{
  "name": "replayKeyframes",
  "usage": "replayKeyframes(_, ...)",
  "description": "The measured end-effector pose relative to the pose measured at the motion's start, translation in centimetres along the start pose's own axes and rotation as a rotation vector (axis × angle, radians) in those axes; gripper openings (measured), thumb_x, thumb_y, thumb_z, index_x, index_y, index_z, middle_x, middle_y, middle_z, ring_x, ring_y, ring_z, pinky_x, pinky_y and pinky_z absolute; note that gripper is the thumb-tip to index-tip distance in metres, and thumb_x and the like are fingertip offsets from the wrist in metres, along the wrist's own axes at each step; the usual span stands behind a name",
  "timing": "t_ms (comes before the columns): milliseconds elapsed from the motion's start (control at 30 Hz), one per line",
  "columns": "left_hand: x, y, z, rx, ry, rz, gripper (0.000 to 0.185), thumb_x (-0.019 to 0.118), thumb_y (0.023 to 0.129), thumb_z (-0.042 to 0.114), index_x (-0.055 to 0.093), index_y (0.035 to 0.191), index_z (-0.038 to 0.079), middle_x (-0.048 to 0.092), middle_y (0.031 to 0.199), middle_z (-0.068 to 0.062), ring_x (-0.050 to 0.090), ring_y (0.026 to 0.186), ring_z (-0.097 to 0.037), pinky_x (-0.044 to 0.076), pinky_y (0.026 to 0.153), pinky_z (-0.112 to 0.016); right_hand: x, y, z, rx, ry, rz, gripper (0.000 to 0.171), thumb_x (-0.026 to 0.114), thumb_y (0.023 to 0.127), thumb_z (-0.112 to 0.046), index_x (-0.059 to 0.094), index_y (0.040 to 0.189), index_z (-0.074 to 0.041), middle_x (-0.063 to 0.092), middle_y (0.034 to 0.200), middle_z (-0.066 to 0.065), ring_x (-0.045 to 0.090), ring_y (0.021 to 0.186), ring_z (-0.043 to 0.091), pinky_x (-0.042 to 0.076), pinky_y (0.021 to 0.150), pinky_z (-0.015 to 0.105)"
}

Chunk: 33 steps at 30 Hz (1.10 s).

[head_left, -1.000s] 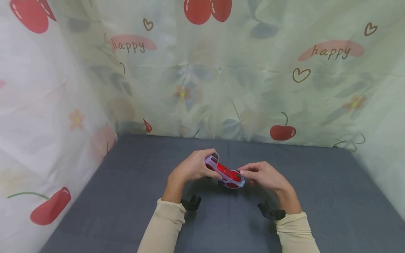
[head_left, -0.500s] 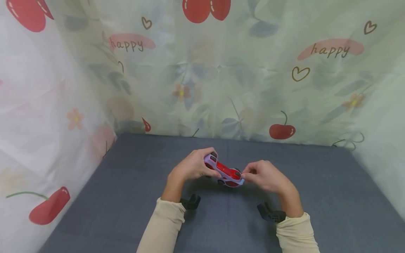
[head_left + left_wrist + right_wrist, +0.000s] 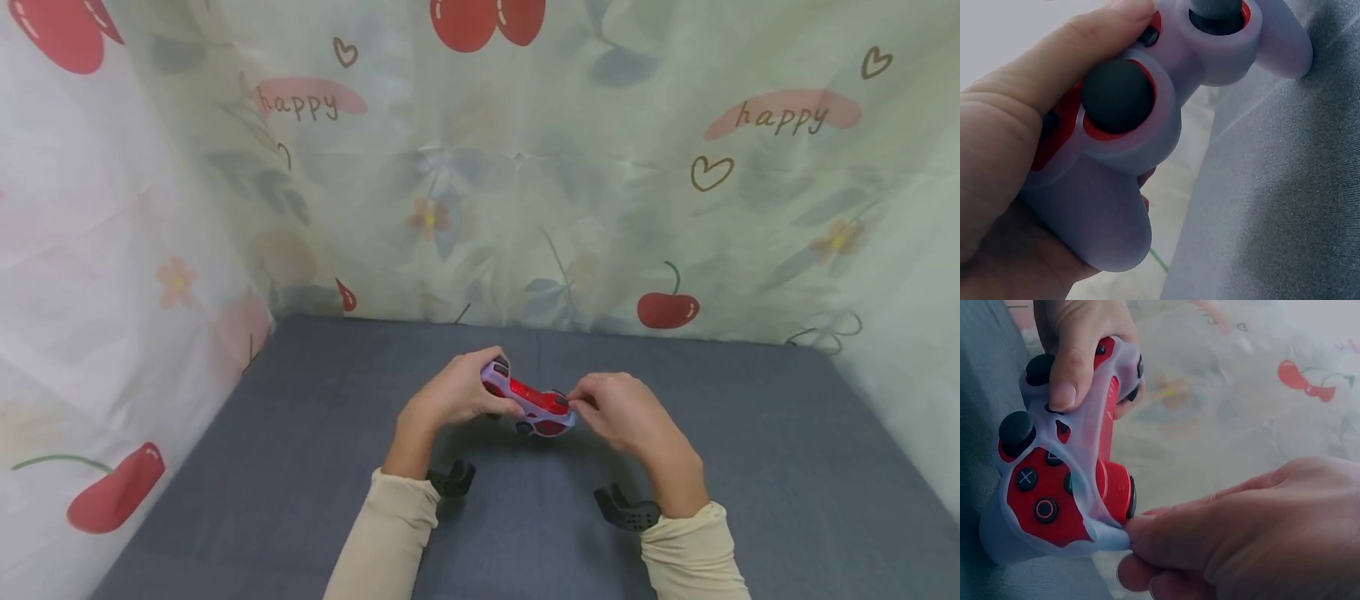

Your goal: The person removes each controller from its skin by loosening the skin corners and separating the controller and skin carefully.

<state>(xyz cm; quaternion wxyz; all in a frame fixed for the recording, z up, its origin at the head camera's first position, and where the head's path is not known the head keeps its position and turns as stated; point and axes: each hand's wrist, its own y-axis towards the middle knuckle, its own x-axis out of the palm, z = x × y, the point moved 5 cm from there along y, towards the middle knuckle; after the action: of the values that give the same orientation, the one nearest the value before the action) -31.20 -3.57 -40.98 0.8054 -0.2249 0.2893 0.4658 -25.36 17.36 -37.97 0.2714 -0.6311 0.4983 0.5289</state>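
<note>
A red game controller (image 3: 541,400) is held above the table, tilted with its right end lower. A translucent pale-purple silicone cover (image 3: 1010,534) wraps much of it. My left hand (image 3: 457,392) grips the controller's left end, the thumb lying across the front near the middle buttons in the right wrist view. My right hand (image 3: 630,412) pinches the cover's edge at the right shoulder between thumb and fingers. There the cover is pulled outward, and the red shoulder with its black trigger (image 3: 1131,497) stands bare. Two black thumbsticks (image 3: 1118,95) show in the left wrist view.
Under the hands lies a dark grey cloth-covered table (image 3: 360,533). A patterned curtain (image 3: 517,208) with cherries and "happy" lettering closes off the back and sides. Each wrist wears a black camera mount (image 3: 626,508).
My right hand has shifted up and slightly left, its wrist turning, as it holds the cover's edge. The controller has risen slightly and moved a little left with my left hand.
</note>
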Motion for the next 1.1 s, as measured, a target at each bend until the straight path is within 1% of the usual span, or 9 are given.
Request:
replayKeyframes(200, 0.1, 0.1, 0.1, -0.001, 0.009, 0.005, 0.049, 0.089, 0.076, 0.043, 0.055, 0.107, 0.025, 0.067, 0.092, 0.0, 0.063, 0.077, -0.019, 0.053, 0.067, -0.034, -0.1, 0.1, -0.8, 0.022, -0.112, 0.018, 0.005, 0.077, 0.088, -0.012, 0.074, 0.089, -0.009, 0.066, 0.077, 0.0, 0.051, 0.063, 0.011, 0.051, 0.063, 0.031)
replayKeyframes(300, 0.1, 0.1, 0.0, -0.006, 0.01, 0.008, 0.049, 0.089, 0.077, 0.044, 0.055, 0.107, 0.025, 0.067, 0.091, 0.001, 0.063, 0.076, -0.018, 0.052, 0.067, -0.034, 0.0, 0.1, -0.9, 0.036, -0.122, 0.029, 0.004, 0.076, 0.087, -0.012, 0.073, 0.088, -0.009, 0.065, 0.076, 0.0, 0.05, 0.062, 0.011, 0.05, 0.062, 0.03)
replayKeyframes(467, 0.2, 0.0, -0.1, -0.006, 0.021, 0.012, 0.05, 0.089, 0.077, 0.044, 0.055, 0.108, 0.025, 0.067, 0.094, 0.002, 0.063, 0.079, -0.018, 0.052, 0.068, -0.034, 0.2, 0.1, -0.6, 0.041, -0.125, 0.044, 0.005, 0.076, 0.086, -0.013, 0.072, 0.086, -0.01, 0.061, 0.073, -0.002, 0.049, 0.062, 0.011, 0.046, 0.059, 0.027)
replayKeyframes(600, 0.4, 0.1, 0.2, -0.009, 0.024, 0.013, 0.049, 0.089, 0.077, 0.044, 0.055, 0.106, 0.025, 0.067, 0.093, 0.001, 0.064, 0.078, -0.018, 0.053, 0.068, -0.034, 0.3, 0.0, 0.1, 0.035, -0.102, 0.058, 0.006, 0.075, 0.086, -0.014, 0.07, 0.084, -0.012, 0.056, 0.071, -0.003, 0.048, 0.062, 0.011, 0.042, 0.06, 0.026)
replayKeyframes(733, 0.4, 0.1, 0.3, -0.017, 0.033, 0.003, 0.049, 0.089, 0.076, 0.044, 0.055, 0.106, 0.026, 0.067, 0.092, 0.001, 0.064, 0.078, -0.018, 0.053, 0.068, -0.034, 0.5, -0.1, 0.8, 0.034, -0.063, 0.081, 0.007, 0.074, 0.085, -0.014, 0.068, 0.082, -0.015, 0.055, 0.07, -0.004, 0.047, 0.064, 0.01, 0.041, 0.061, 0.026)
replayKeyframes(867, 0.4, 0.1, 0.4, -0.022, 0.043, -0.001, 0.049, 0.09, 0.076, 0.043, 0.056, 0.107, 0.026, 0.067, 0.094, 0.002, 0.064, 0.081, -0.018, 0.054, 0.069, -0.033, 0.5, -0.1, 1.0, 0.02, -0.032, 0.115, 0.008, 0.073, 0.083, -0.012, 0.067, 0.08, -0.015, 0.054, 0.069, -0.004, 0.046, 0.063, 0.009, 0.04, 0.061, 0.026)
replayKeyframes(933, 0.3, 0.1, 0.4, -0.025, 0.046, 0.003, 0.049, 0.091, 0.075, 0.042, 0.056, 0.107, 0.027, 0.067, 0.095, 0.002, 0.064, 0.083, -0.019, 0.054, 0.069, -0.033, 0.5, 0.0, 1.0, 0.019, -0.014, 0.118, 0.008, 0.073, 0.082, -0.012, 0.066, 0.079, -0.015, 0.053, 0.068, -0.004, 0.046, 0.062, 0.009, 0.039, 0.06, 0.026)
replayKeyframes(1000, 0.3, 0.0, 0.3, -0.028, 0.047, 0.008, 0.049, 0.091, 0.075, 0.041, 0.057, 0.107, 0.027, 0.067, 0.096, 0.002, 0.064, 0.084, -0.019, 0.055, 0.069, -0.032, 0.6, 0.0, 1.1, 0.03, 0.003, 0.098, 0.007, 0.073, 0.083, -0.013, 0.066, 0.08, -0.015, 0.053, 0.068, -0.004, 0.046, 0.062, 0.009, 0.039, 0.06, 0.026)
replayKeyframes(1100, 0.2, -0.1, 0.4, -0.017, 0.061, 0.01, 0.049, 0.091, 0.075, 0.04, 0.058, 0.109, 0.027, 0.066, 0.097, 0.003, 0.063, 0.086, -0.018, 0.055, 0.069, -0.031, 0.8, 0.1, 1.3, 0.069, 0.059, 0.019, 0.002, 0.072, 0.087, -0.014, 0.07, 0.086, -0.014, 0.059, 0.072, -0.003, 0.05, 0.065, 0.01, 0.044, 0.062, 0.026)
